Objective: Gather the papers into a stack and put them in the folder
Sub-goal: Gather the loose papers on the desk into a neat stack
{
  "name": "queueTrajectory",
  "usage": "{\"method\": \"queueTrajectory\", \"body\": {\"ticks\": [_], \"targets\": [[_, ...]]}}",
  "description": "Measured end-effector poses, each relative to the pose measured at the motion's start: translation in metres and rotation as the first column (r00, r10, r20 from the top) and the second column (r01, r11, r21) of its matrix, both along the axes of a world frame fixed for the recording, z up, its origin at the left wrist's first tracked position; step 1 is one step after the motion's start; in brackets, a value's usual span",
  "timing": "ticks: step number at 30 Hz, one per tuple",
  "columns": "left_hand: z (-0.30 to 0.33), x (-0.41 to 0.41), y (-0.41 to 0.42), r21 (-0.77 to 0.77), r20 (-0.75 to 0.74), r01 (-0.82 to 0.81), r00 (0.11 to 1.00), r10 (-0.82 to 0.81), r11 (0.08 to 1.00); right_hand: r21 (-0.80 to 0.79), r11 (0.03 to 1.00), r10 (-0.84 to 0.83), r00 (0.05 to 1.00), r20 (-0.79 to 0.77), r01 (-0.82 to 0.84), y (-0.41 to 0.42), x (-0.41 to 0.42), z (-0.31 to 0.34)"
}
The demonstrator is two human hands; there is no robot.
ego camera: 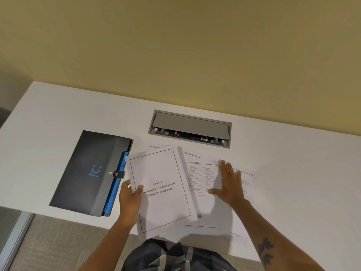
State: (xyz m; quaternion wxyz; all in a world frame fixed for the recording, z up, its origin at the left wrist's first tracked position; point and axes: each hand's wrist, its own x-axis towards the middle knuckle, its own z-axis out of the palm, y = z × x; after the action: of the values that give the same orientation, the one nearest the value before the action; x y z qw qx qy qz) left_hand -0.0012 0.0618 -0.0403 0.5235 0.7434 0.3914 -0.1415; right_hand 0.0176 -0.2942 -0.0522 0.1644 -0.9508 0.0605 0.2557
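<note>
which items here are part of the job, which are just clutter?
Job: white "Chapter 3" sheaf gripped by left hand; loose white printed sheets under flat right hand; dark grey snap-closure folder.
Clutter: grey recessed desk socket box.

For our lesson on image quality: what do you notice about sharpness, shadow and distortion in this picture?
Head view: the title on the held stack reads clearly; the small print on the sheets beneath the right hand blurs; soft shadow falls under the stack; the table edge slants from the wide lens.
</note>
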Motion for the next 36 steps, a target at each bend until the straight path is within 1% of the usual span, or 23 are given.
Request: {"method": "queueTrajectory", "body": {"ticks": [2, 4, 7, 8, 9, 11, 13, 16, 19, 23, 27, 29, 32, 36], "targets": [[0.003, -0.009, 0.001, 0.018, 0.006, -0.016, 1.000, 0.016, 1.000, 0.055, 0.998, 0.001, 0.999, 0.048, -0.004, 0.002, -0.005, 0.004], [0.007, -0.017, -0.001, 0.020, 0.011, -0.035, 0.999, 0.035, 0.999, 0.119, 0.992, -0.050, 0.995, 0.084, 0.039, 0.005, -0.009, 0.006], [0.013, -0.026, -0.004, 0.025, 0.008, -0.046, 0.999, 0.046, 0.999, 0.115, 0.986, -0.135, 0.982, 0.132, 0.120, 0.011, -0.018, 0.005], [0.014, -0.028, -0.006, 0.025, 0.006, -0.048, 0.999, 0.048, 0.999, 0.139, 0.977, -0.184, 0.972, 0.144, 0.165, 0.013, -0.022, 0.005], [0.015, -0.030, -0.007, 0.019, 0.005, -0.050, 0.999, 0.050, 0.999, 0.182, 0.957, -0.253, 0.957, 0.140, 0.226, 0.013, -0.025, 0.005], [0.017, -0.032, -0.010, -0.003, 0.004, -0.049, 0.999, 0.049, 0.999, 0.264, 0.883, -0.420, 0.904, 0.079, 0.387, 0.013, -0.031, 0.008], [0.019, -0.032, -0.013, -0.023, -0.002, -0.043, 0.999, 0.043, 0.999, 0.322, 0.814, -0.518, 0.855, 0.023, 0.484, 0.009, -0.036, 0.005], [0.023, -0.032, -0.019, -0.045, -0.009, -0.003, 1.000, 0.002, 0.999, 0.456, 0.723, -0.593, 0.805, 0.023, 0.519, 0.002, -0.040, -0.001], [0.027, -0.031, -0.027, -0.086, -0.009, 0.051, 0.999, -0.052, 0.995, 0.544, 0.651, -0.634, 0.773, 0.006, 0.530, -0.005, -0.038, 0.002], [0.031, -0.030, -0.037, -0.072, -0.015, 0.132, 0.991, -0.133, 0.989, 0.640, 0.574, -0.634, 0.772, -0.047, 0.511, -0.010, -0.029, 0.016], [0.037, -0.029, -0.046, -0.090, -0.005, 0.193, 0.981, -0.194, 0.977, 0.720, 0.472, -0.586, 0.791, -0.174, 0.509, -0.008, -0.026, 0.033], [0.043, -0.029, -0.050, -0.124, 0.010, 0.209, 0.978, -0.209, 0.970, 0.731, 0.448, -0.540, 0.808, -0.237, 0.514, -0.004, -0.027, 0.037], [0.048, -0.030, -0.055, -0.168, 0.011, 0.230, 0.973, -0.231, 0.959, 0.744, 0.460, -0.469, 0.844, -0.260, 0.485, 0.002, -0.030, 0.034], [0.050, -0.033, -0.058, -0.215, -0.025, 0.228, 0.971, -0.239, 0.950, 0.810, 0.362, -0.340, 0.874, -0.346, 0.462, 0.016, -0.039, 0.043]]}}
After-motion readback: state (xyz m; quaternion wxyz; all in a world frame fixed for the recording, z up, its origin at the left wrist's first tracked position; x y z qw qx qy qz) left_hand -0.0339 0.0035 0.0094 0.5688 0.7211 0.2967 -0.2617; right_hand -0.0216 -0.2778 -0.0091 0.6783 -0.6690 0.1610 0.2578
